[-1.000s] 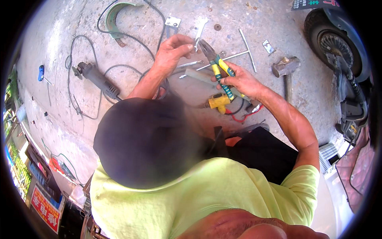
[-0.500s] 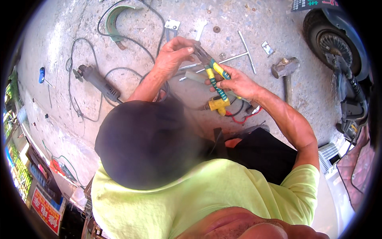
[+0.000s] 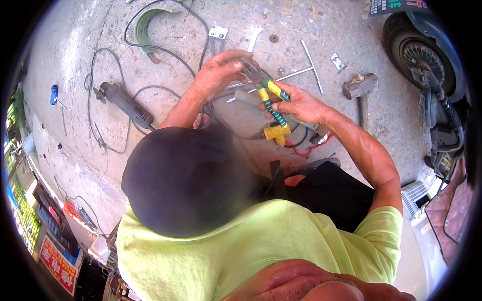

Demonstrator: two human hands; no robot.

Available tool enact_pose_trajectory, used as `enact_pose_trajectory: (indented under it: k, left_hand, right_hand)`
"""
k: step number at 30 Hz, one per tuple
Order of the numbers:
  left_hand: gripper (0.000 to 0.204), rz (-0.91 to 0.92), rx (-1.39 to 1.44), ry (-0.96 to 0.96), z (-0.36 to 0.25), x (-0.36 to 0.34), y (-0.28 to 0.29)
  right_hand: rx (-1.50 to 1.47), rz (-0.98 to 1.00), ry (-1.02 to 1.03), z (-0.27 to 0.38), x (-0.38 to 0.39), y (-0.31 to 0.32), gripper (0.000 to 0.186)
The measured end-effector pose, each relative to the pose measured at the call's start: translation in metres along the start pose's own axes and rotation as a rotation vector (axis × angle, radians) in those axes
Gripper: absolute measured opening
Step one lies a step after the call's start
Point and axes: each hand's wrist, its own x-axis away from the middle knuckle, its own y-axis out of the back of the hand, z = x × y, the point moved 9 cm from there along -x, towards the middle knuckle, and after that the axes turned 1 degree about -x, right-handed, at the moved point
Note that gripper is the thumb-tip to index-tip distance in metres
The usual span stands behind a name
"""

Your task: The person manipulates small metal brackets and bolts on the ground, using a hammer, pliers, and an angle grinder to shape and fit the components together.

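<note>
My right hand [image 3: 303, 104] is wrapped round the handles of a pair of pliers [image 3: 263, 93] with yellow and green grips. The handles stand apart, and the metal jaws point up and left towards my left hand [image 3: 220, 74]. That hand is closed at the jaw tips, thumb against curled fingers; whatever it pinches is too small or hidden to make out. Below the pliers lies a yellow tool [image 3: 275, 132], partly behind my right hand. A flat pale strip [image 3: 247, 96] lies on the ground under the jaws.
On the concrete lie an angle grinder [image 3: 128, 106] with its cord, a green curved band [image 3: 143, 31], an open-end wrench [image 3: 254, 37], a T-shaped wrench [image 3: 312, 66], a hammer [image 3: 360, 86] and a blue-handled tool [image 3: 53, 94]. At right stands a scooter wheel [image 3: 422, 55].
My left hand has shifted slightly down and to the right at the jaws. My right hand keeps its hold on the pliers, almost unmoved.
</note>
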Motion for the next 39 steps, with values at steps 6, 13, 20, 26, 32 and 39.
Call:
enact_pose_trajectory:
  k: [6,13,20,26,32,39]
  left_hand:
    - [0.045,-0.010,0.002,0.023,0.007,-0.001,-0.003]
    - [0.053,-0.010,-0.035,0.022,0.007,-0.010,-0.022]
    - [0.048,-0.110,-0.211,0.058,0.006,-0.020,-0.013]
    - [0.044,-0.174,-0.352,0.051,0.001,-0.025,-0.011]
    - [0.047,-0.180,-0.376,0.052,0.001,-0.034,-0.018]
    - [0.057,-0.331,-0.708,-0.015,-0.017,-0.027,0.017]
  right_hand:
    - [-0.124,0.007,-0.035,-0.008,0.000,0.000,0.057]
    - [-0.417,0.093,-0.037,-0.009,-0.001,0.000,0.054]
    - [0.191,-0.261,0.069,0.004,-0.001,0.030,0.077]
    - [1.022,-0.664,0.278,0.035,0.013,0.023,0.092]
    - [0.911,-0.667,0.266,0.024,0.008,0.038,0.087]
    - [0.760,-0.724,0.222,0.026,0.020,0.072,0.081]
